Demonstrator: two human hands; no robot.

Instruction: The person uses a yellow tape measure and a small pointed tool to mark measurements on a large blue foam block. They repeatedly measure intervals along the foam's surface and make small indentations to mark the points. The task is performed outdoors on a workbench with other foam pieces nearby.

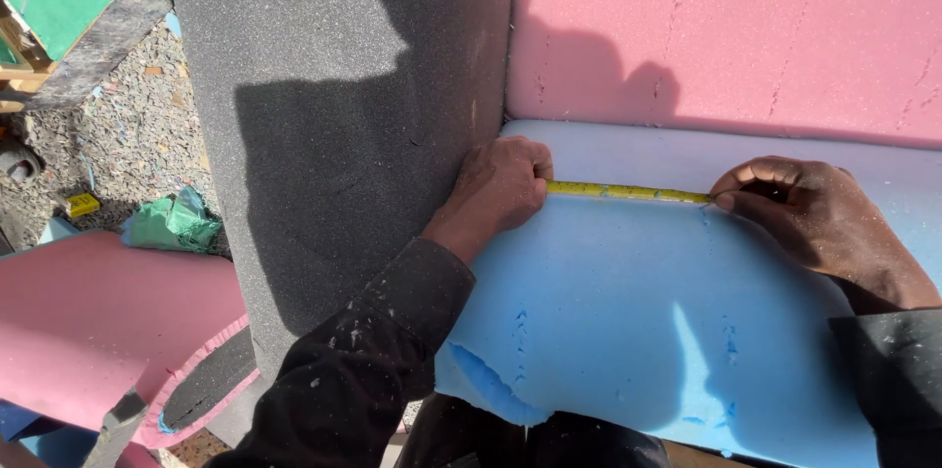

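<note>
I see a broad grey foam slab [343, 115] standing upright on the left, and beside it a pink foam sheet [726, 26] rising behind a pale blue foam block [628, 321] that lies flat in front of me. A second pink foam piece [88, 321] sits low on the left over gravelly ground [128, 134], near a crumpled green bag [172, 223]. My left hand [500, 188] is curled closed, pinning one end of a yellow measuring tape [628, 192] against the blue block where it meets the grey slab. My right hand [814, 213] pinches the tape's other end between thumb and forefinger. The tape lies stretched flat across the blue block's top, between both hands.
</note>
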